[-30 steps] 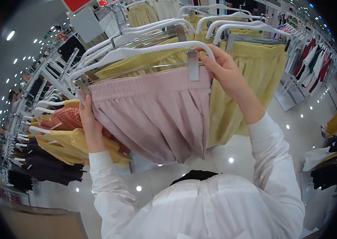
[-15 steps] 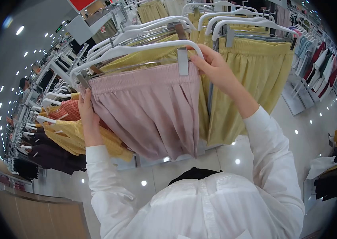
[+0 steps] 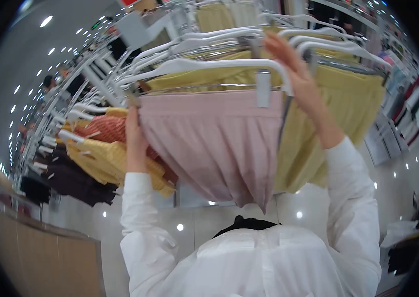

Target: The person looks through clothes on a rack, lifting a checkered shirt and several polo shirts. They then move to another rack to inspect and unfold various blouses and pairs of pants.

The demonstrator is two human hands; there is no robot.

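A pair of pink shorts with a wide waistband hangs from a white clip hanger, facing me at the front of the rack. My left hand is closed at the left end of the waistband, just below the hanger's clip; its fingertips are partly hidden. Beside the hanger's right end, my right hand is raised, slightly blurred, with fingers stretched out and nothing held. Behind it hang yellow-green bottoms on another white hanger. A metal clip grips the pink waistband near its right side.
Yellow tops, an orange-red patterned garment and dark garments hang at left. A wooden counter stands at lower left. More clothes racks fill the back and right, above a shiny tiled floor.
My right hand has let go of the hanger's right end and lifted, its fingers now straightened. My left hand stays at the waistband's left end. The view has shifted, moving the shorts rightward.
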